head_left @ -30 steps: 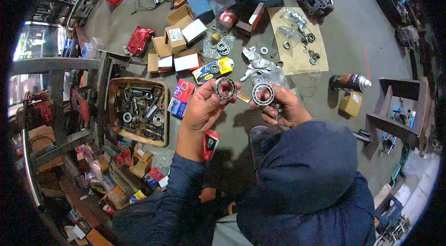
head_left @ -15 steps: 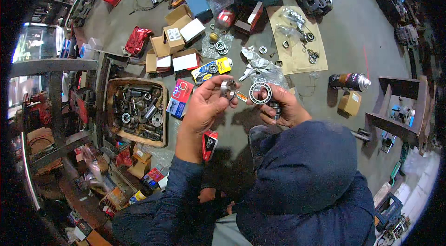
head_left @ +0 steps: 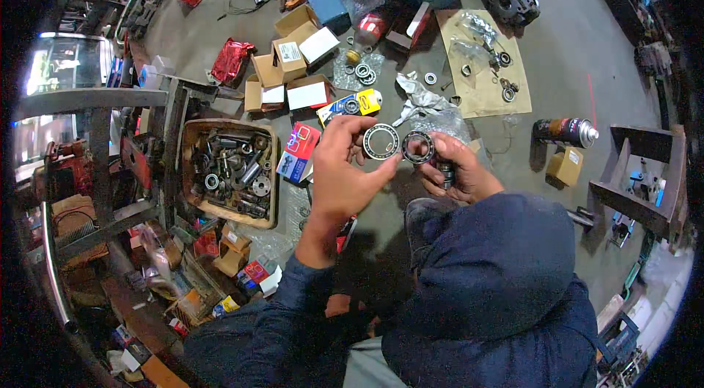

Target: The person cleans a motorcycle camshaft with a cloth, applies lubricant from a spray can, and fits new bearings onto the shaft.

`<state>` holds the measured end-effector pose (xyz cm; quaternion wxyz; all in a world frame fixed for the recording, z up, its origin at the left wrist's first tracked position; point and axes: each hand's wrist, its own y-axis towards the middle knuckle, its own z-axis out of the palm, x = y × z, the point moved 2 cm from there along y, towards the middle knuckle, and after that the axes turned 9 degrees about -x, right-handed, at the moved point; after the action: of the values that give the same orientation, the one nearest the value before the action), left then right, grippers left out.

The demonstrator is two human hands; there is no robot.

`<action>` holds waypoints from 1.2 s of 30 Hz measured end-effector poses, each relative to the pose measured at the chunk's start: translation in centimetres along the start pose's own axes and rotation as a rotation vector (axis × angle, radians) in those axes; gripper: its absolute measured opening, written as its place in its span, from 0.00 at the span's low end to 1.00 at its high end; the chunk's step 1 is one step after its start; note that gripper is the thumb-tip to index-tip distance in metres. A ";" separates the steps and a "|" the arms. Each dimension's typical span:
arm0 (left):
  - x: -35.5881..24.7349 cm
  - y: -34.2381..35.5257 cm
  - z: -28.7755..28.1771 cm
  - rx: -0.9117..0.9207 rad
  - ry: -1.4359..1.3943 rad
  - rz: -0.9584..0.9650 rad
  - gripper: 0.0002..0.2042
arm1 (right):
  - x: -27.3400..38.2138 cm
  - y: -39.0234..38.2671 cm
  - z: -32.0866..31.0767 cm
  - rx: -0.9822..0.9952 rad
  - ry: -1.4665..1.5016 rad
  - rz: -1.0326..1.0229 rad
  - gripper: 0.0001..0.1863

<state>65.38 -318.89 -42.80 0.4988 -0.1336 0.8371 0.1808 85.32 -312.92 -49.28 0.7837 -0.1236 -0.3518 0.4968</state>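
Pinched by its edge, a ball bearing [head_left: 381, 142] is in my left hand [head_left: 339, 160], its open face turned up. My right hand [head_left: 466, 171] grips a second ball bearing [head_left: 419, 147] between thumb and finger. The two bearings are side by side, nearly touching at their rims. A small dark cylindrical metal part [head_left: 445, 172] is also held in the right hand, under the curled fingers. Dark hooded cloth [head_left: 491, 263] hides the right forearm. Past the left hand lies a yellow and blue box [head_left: 350, 107] with a bearing on it.
A tray of loose metal parts [head_left: 229, 171] is at left beside a red and blue box [head_left: 299, 152]. Opened cartons [head_left: 290, 54] and a white rag [head_left: 425, 103] lie beyond. At right are a spray can [head_left: 565, 132], a small carton [head_left: 565, 166] and a metal frame [head_left: 638, 175].
My left hand has turned its bearing from nearly edge-on to face up and brought it closer to the right-hand one. The whole view has shifted slightly.
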 end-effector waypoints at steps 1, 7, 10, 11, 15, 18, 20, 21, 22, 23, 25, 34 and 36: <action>-0.1 0.0 -0.1 -0.007 0.033 0.012 0.24 | -0.1 0.1 -0.2 0.011 -0.002 0.015 0.17; 0.1 -0.2 0.1 -0.025 0.041 -0.023 0.24 | -0.3 0.1 -0.3 0.008 0.011 0.007 0.20; 0.1 -0.1 0.1 -0.028 0.036 -0.006 0.24 | 0.0 -0.1 -0.3 0.011 0.000 -0.003 0.21; 0.1 -0.1 0.1 -0.028 0.047 0.009 0.25 | -0.1 -0.1 -0.3 0.016 -0.003 -0.005 0.21; 0.1 -0.1 0.5 -0.022 -0.037 -0.066 0.25 | -0.1 -0.2 -0.4 0.028 0.017 -0.043 0.20; -0.2 -0.1 -0.3 -0.002 -0.015 -0.077 0.25 | -0.2 -0.1 0.2 0.071 0.084 -0.035 0.19; 0.8 -0.4 0.0 0.005 -0.183 -0.174 0.26 | 0.0 -0.1 0.3 0.047 0.022 -0.020 0.20; 0.9 -0.5 0.0 0.004 -0.185 -0.173 0.26 | 0.1 -0.2 0.4 0.046 0.019 -0.021 0.20; 1.0 -0.5 0.1 0.013 -0.232 -0.177 0.27 | 0.1 -0.3 0.4 0.048 0.027 -0.037 0.20; 1.0 -0.5 0.2 0.022 -0.278 -0.180 0.28 | 0.1 -0.3 0.4 0.051 0.034 -0.052 0.20; 0.6 -0.5 0.3 0.029 -0.349 -0.248 0.28 | -0.1 -0.3 0.2 0.042 0.040 -0.064 0.21; 0.9 -0.7 -0.2 0.058 -0.493 -0.418 0.28 | -0.4 0.0 -0.1 0.082 0.022 -0.077 0.28; 0.9 -0.7 0.0 0.061 -0.505 -0.422 0.29 | -0.2 0.0 -0.3 0.079 0.009 -0.076 0.30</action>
<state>65.23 -319.57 -43.71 0.7209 -0.2400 0.6457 0.0760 85.45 -313.05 -49.54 0.8078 -0.0810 -0.3329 0.4796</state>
